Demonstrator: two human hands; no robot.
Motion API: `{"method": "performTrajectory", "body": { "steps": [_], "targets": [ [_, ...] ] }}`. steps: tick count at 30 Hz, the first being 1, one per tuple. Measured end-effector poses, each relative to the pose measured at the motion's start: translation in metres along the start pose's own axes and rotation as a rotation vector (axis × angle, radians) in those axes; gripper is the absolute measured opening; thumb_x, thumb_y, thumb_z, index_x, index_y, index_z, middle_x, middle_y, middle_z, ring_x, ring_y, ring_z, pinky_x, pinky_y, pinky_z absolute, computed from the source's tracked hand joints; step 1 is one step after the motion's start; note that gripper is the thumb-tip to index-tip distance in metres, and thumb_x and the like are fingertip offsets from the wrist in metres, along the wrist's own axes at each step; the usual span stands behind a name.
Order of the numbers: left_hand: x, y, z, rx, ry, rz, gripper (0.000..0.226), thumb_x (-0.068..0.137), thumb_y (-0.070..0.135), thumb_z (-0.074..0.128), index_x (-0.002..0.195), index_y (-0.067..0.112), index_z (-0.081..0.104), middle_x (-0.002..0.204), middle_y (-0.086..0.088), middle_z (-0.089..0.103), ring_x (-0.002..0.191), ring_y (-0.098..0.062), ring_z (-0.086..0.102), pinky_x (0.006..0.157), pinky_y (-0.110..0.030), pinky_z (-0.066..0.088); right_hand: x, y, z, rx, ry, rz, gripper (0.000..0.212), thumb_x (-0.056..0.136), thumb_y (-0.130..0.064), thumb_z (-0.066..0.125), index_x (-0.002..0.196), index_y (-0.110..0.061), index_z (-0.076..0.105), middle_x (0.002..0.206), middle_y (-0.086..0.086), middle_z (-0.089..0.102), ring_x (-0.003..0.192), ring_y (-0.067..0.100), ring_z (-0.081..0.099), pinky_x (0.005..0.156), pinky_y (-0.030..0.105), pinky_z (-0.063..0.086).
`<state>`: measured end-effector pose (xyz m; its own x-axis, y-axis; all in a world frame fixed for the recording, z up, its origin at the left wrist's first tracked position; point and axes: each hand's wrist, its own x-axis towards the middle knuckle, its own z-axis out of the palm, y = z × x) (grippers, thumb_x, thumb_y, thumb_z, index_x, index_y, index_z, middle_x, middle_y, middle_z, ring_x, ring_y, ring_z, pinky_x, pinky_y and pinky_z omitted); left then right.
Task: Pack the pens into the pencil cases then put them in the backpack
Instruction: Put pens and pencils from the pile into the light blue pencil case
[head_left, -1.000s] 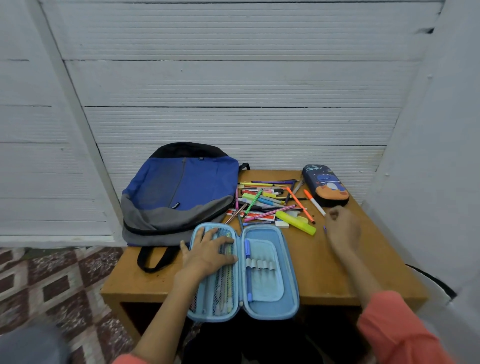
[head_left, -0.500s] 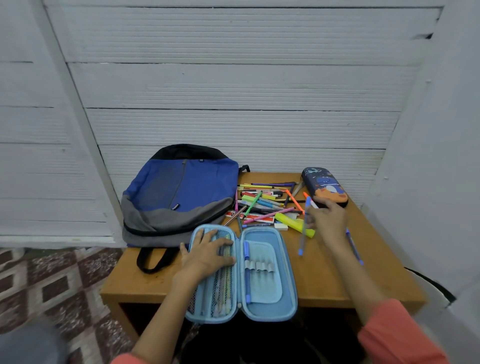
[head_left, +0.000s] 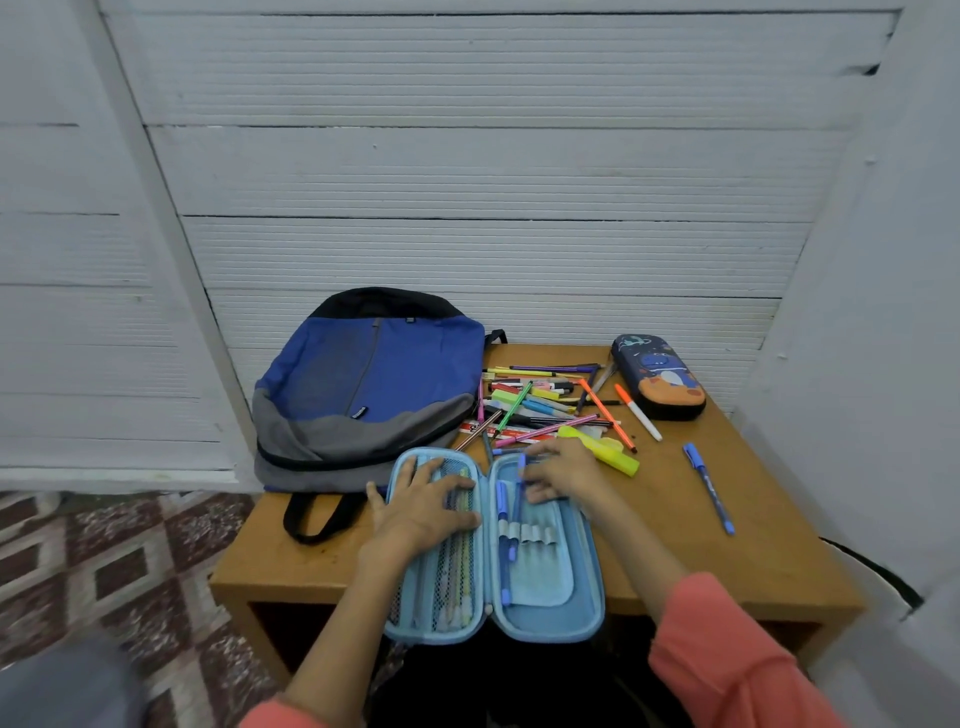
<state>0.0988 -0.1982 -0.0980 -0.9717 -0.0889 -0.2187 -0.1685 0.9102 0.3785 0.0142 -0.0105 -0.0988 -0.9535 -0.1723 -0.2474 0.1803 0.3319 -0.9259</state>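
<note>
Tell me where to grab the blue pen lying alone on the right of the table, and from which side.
Take the blue pen at mid-barrel, coming down from above. It lies flat on the table, apart from the pile of pens, bare wood on both long sides, so a pinch across its barrel fits.

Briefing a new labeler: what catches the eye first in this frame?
The open blue case at the front of the table, with the left hand flat on its mesh side and the right hand pinching a pen at its loops. Behind it lies a bright pile of pens, flanked by a backpack on the left and a dark case on the right.
</note>
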Motion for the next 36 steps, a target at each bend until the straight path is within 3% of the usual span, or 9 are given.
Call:
{"method": "performTrajectory", "body": {
  "steps": [3,6,18,20,22,26,31,34,36],
  "targets": [
    [0.000,0.001,0.000,0.006,0.006,-0.002,0.050,0.083,0.062,0.055,0.130,0.053,0.042,0.160,0.010,0.007,0.147,-0.016,-0.010,0.111,-0.065,-0.007,-0.008,0.000,0.002,-0.127,-0.132,-0.039,0.024,0.080,0.001,0.074,0.102,0.003,0.065,0.082,0.020,0.070,0.065,0.029,0.066,0.066,0.039,0.061],
    [-0.001,0.002,0.001,0.007,0.005,-0.007,0.051,0.084,0.062,0.055,0.132,0.053,0.041,0.160,0.010,0.007,0.147,-0.017,-0.011,0.112,-0.065,-0.007,-0.010,0.002,0.005,-0.182,-0.136,-0.066,0.023,0.078,-0.003,0.077,0.098,-0.002,0.066,0.081,0.017,0.069,0.064,0.024,0.067,0.066,0.034,0.061],
    [-0.001,0.003,0.000,0.001,0.003,-0.014,0.051,0.083,0.062,0.055,0.131,0.053,0.041,0.160,0.010,0.006,0.147,-0.017,-0.010,0.112,-0.064,-0.008,-0.021,0.004,0.003,-0.034,-0.161,-0.012,0.020,0.082,0.003,0.071,0.100,-0.001,0.062,0.077,0.012,0.068,0.063,0.021,0.068,0.058,0.025,0.058],
    [-0.001,0.002,0.000,0.000,-0.001,-0.010,0.051,0.084,0.061,0.055,0.132,0.053,0.041,0.160,0.010,0.006,0.147,-0.017,-0.010,0.112,-0.064,-0.008,-0.021,0.005,-0.010,-0.023,-0.062,-0.055,0.019,0.084,0.002,0.069,0.102,-0.001,0.064,0.072,0.012,0.067,0.058,0.022,0.065,0.054,0.025,0.055],
    [-0.001,0.002,0.000,-0.004,0.001,-0.006,0.050,0.084,0.061,0.055,0.131,0.052,0.041,0.160,0.010,0.006,0.147,-0.017,-0.011,0.112,-0.064,-0.008,-0.016,0.012,-0.033,-0.037,0.172,-0.130,0.014,0.086,-0.003,0.068,0.100,-0.006,0.068,0.071,0.010,0.066,0.057,0.022,0.061,0.054,0.031,0.053],
    [0.000,0.000,0.001,-0.008,0.004,-0.002,0.049,0.084,0.061,0.055,0.131,0.052,0.042,0.160,0.010,0.006,0.147,-0.017,-0.011,0.112,-0.065,-0.007,-0.008,0.041,-0.104,-0.305,0.650,-0.106,0.019,0.090,-0.008,0.057,0.106,-0.011,0.068,0.104,0.010,0.068,0.095,0.026,0.062,0.076,0.033,0.047],
    [0.001,0.000,0.002,-0.001,0.005,0.003,0.049,0.084,0.061,0.055,0.130,0.053,0.042,0.160,0.010,0.006,0.147,-0.018,-0.010,0.111,-0.065,-0.007,-0.008,0.081,-0.149,-0.727,0.565,0.009,0.031,0.091,-0.016,0.062,0.121,-0.008,0.061,0.113,0.017,0.061,0.102,0.031,0.056,0.085,0.039,0.047],
    [0.000,0.000,0.002,-0.001,0.009,0.005,0.049,0.084,0.061,0.055,0.130,0.053,0.042,0.160,0.010,0.007,0.147,-0.018,-0.010,0.111,-0.065,-0.007,-0.018,0.079,-0.144,-0.667,0.631,-0.064,0.011,0.090,-0.006,0.058,0.100,-0.007,0.062,0.099,0.018,0.063,0.086,0.029,0.056,0.073,0.039,0.049],
    [0.000,0.000,0.002,0.000,0.011,0.009,0.049,0.083,0.062,0.055,0.130,0.052,0.043,0.160,0.009,0.008,0.147,-0.018,-0.010,0.111,-0.065,-0.008,-0.024,0.067,-0.136,-0.539,0.698,-0.083,0.012,0.092,-0.007,0.053,0.100,-0.009,0.061,0.096,0.018,0.063,0.073,0.026,0.055,0.059,0.033,0.045]
  ]
}}
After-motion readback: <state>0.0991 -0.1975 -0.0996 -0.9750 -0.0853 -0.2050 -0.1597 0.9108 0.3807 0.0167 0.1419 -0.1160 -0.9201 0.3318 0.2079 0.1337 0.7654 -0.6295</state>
